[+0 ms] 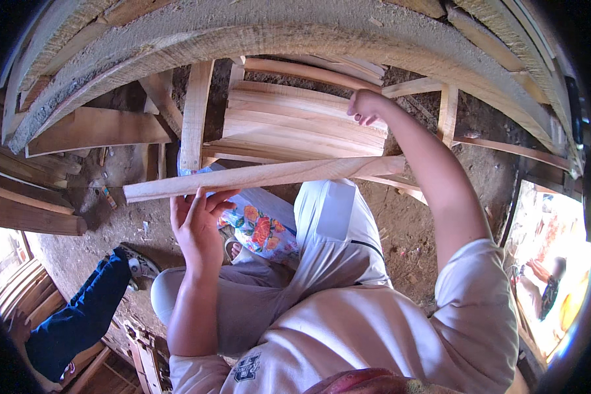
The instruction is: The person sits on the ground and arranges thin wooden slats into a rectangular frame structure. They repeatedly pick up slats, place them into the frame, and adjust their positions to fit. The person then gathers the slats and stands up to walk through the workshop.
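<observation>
Wood's touching our left hand [201,220], fingers spread, can't tell if it's gripping: a plank [276,175] just above, running nearly level from mid-left to centre-right. Our right hand [369,107] is farther off, upper centre-right, curled, contents unclear.

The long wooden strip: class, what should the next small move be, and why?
Probably bring the right hand to the right part of the long wooden strip: the left hand touches it toward its left end, while the right hand is beyond it, by the stacked boards.
</observation>
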